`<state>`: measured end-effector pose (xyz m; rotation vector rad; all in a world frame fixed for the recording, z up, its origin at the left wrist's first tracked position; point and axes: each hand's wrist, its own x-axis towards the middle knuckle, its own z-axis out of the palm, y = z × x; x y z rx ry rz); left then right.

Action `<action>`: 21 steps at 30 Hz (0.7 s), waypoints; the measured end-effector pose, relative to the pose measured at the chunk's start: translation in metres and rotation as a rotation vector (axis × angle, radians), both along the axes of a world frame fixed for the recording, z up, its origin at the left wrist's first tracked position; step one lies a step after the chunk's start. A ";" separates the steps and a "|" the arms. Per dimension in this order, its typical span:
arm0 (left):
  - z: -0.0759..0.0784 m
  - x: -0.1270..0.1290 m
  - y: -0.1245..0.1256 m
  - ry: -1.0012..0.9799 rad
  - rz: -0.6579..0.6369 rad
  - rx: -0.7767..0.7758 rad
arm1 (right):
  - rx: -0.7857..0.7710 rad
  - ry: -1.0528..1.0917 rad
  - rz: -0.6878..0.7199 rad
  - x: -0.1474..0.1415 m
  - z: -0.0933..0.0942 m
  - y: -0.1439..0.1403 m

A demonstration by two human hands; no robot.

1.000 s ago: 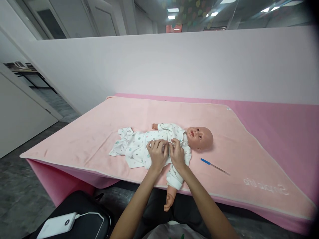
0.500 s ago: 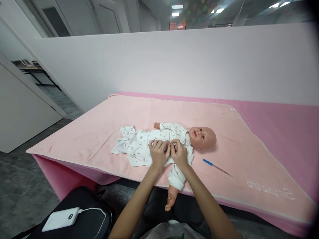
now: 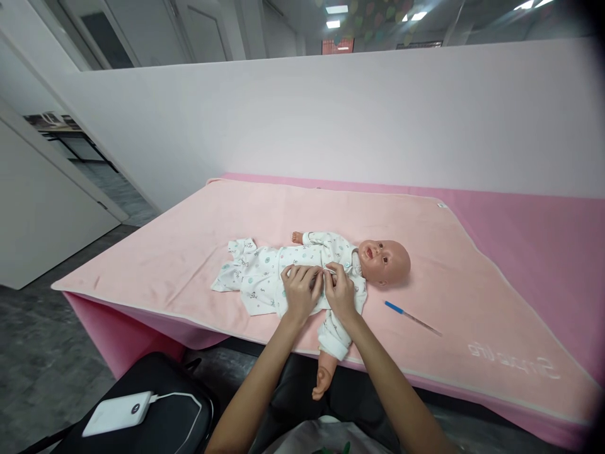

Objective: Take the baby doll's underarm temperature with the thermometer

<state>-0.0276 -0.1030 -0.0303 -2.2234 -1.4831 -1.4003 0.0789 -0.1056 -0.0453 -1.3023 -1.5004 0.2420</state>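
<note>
Pink covers the whole table, with a paler pink blanket spread over it and a white partition wall behind. On the blanket, near its front edge, lies a doll on its back, head to the right, dressed in a white printed romper; lying flat like this, the romper's front faces up within easy reach. Both hands meet on the doll's chest. The left hand rests curled on the cloth, fingertips pinching the romper's front edge, it seems to hold the fabric taut. The right hand is likewise closed in a pinch on the opposite edge just below the collar, so the two sides are brought together. Whether a snap sits between the fingers is too small to tell. One doll arm hangs over the table's front edge, below the right wrist. Right of the doll's head, apart from it, a thin stick with a blue end lies on the blanket. Down at lower left, a white power bank with its cable sits on a black bag.
</note>
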 end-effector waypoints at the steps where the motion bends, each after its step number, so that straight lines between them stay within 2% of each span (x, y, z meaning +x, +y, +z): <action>1: 0.000 -0.002 -0.001 -0.003 -0.001 0.001 | 0.018 0.001 -0.015 0.000 0.000 0.000; 7: -0.003 -0.026 -0.011 -0.036 0.107 -0.044 | 0.115 0.012 -0.052 0.000 0.002 0.000; 12: -0.006 -0.036 -0.018 -0.052 0.069 -0.095 | 0.282 -0.036 -0.048 -0.002 0.001 -0.006; 15: -0.008 -0.035 -0.019 -0.081 0.048 -0.092 | 0.315 -0.262 0.104 -0.006 -0.001 -0.009; 18: -0.008 -0.035 -0.019 -0.102 0.006 -0.102 | 0.237 -0.453 0.274 -0.010 0.000 -0.009; 21: -0.008 -0.035 -0.019 -0.122 -0.024 -0.132 | 0.168 -0.471 0.286 -0.012 0.001 -0.006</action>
